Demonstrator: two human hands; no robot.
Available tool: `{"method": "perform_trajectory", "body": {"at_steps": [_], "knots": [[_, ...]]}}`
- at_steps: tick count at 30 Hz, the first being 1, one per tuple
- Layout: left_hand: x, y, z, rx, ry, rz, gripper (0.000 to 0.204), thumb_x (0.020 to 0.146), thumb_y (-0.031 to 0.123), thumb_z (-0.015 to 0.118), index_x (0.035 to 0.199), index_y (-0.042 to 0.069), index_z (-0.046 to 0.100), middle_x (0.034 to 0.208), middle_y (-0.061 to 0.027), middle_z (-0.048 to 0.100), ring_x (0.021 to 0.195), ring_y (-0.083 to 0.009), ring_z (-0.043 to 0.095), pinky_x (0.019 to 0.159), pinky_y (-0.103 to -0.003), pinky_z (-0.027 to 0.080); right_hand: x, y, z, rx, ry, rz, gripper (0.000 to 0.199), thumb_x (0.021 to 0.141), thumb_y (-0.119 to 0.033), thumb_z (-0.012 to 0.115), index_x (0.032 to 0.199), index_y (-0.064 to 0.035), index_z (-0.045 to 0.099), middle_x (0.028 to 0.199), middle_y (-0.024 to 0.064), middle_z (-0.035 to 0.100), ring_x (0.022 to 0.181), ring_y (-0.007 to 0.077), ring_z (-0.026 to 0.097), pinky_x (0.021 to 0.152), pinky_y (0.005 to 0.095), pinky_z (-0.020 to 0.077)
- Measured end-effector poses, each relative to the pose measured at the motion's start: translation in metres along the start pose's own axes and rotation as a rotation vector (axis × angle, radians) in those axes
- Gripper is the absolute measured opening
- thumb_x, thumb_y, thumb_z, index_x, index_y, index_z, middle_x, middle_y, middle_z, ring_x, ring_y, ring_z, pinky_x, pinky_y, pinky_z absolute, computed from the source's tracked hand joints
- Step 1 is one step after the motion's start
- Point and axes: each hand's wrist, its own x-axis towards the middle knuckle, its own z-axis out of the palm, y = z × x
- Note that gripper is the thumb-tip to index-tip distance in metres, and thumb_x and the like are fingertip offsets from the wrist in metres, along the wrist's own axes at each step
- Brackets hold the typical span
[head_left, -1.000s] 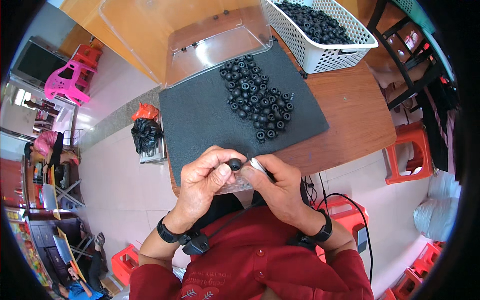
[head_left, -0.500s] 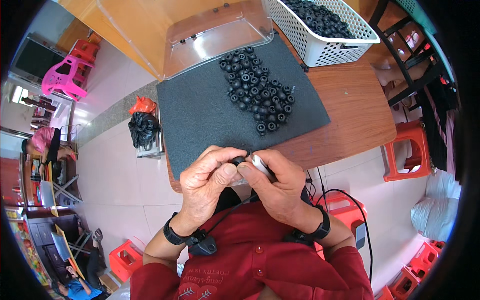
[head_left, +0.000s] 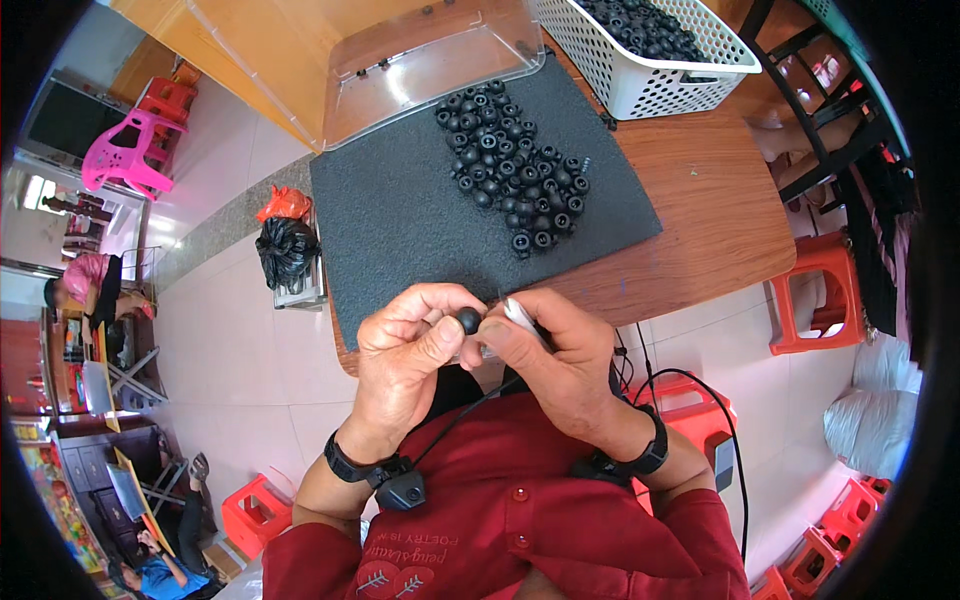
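Okay, on my feed the nearest thing is a dark red shirt (head_left: 470,450), with a small black unit (head_left: 401,488) at the left wrist and a black strap (head_left: 655,447) on the right. Hands are close together over the near edge of the counter (head_left: 700,190). Left hand (head_left: 400,345): thumb and fingers pinched on one black ball (head_left: 469,320). Right hand (head_left: 560,355): closed around a slim white tool (head_left: 519,314), pale end showing between thumb and index finger. Right thumb tip is just beside the ball; I can't tell if they touch. Can't make out the tool's working end either.

Beyond the hands I have a dark grey mat (head_left: 385,220) on the counter. Loose pile of similar black balls (head_left: 520,170) on its far half, right of centre, well apart from the hands; several show ring-shaped openings. Far left, a clear plastic bin (head_left: 405,95), a few small black bits (head_left: 383,63) in it. Far right, a white perforated basket (head_left: 660,90) heaped with black parts (head_left: 645,30).

Off the counter: black bag (head_left: 288,250) to the left, red-orange stool (head_left: 820,295) to the right, pink chair (head_left: 130,155) far left.
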Motion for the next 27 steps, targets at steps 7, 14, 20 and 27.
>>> {"method": "perform_trajectory", "body": {"at_steps": [7,14,20,27], "knots": [[-0.001,-0.006,-0.006,-0.058,-0.057,0.002,0.031,0.091,0.019,0.07,0.11,-0.006,0.062,0.092,-0.0119,0.068,0.071,-0.0153,0.064,0.068,-0.028,0.053,0.0,-0.002,0.002,-0.03,-0.01,0.082,0.01,0.091,-0.007,0.067,0.086,0.0004,0.064,0.068,0.0042,0.063,0.063,0.0068,0.057,0.055,0.026,0.0441],[0.002,-0.006,-0.007,-0.175,-0.109,-0.052,0.028,0.093,0.017,0.067,0.109,-0.005,0.062,0.092,-0.0121,0.068,0.07,-0.0151,0.062,0.066,-0.026,0.051,-0.005,0.005,0.001,0.014,0.017,0.093,0.013,0.091,-0.011,0.069,0.086,0.0001,0.063,0.068,0.0048,0.062,0.062,0.0077,0.057,0.054,0.0262,0.0436],[-0.002,-0.009,0.001,0.008,0.044,0.015,0.03,0.088,0.018,0.073,0.103,-0.006,0.062,0.085,-0.0113,0.065,0.067,-0.0154,0.061,0.065,-0.028,0.052,-0.002,0.006,-0.003,-0.121,-0.033,0.063,0.018,0.09,-0.016,0.071,0.087,-0.0002,0.064,0.071,0.0038,0.062,0.061,0.0074,0.053,0.053,0.026,0.0402],[-0.003,-0.008,0.001,0.185,0.014,0.123,0.026,0.088,0.015,0.073,0.104,-0.003,0.065,0.093,-0.0082,0.064,0.077,-0.0133,0.061,0.068,-0.025,0.051,-0.002,0.001,-0.002,-0.041,-0.026,0.051,0.017,0.09,-0.016,0.071,0.089,0.0007,0.064,0.072,0.0035,0.061,0.063,0.0072,0.052,0.054,0.0257,0.0408]]}}
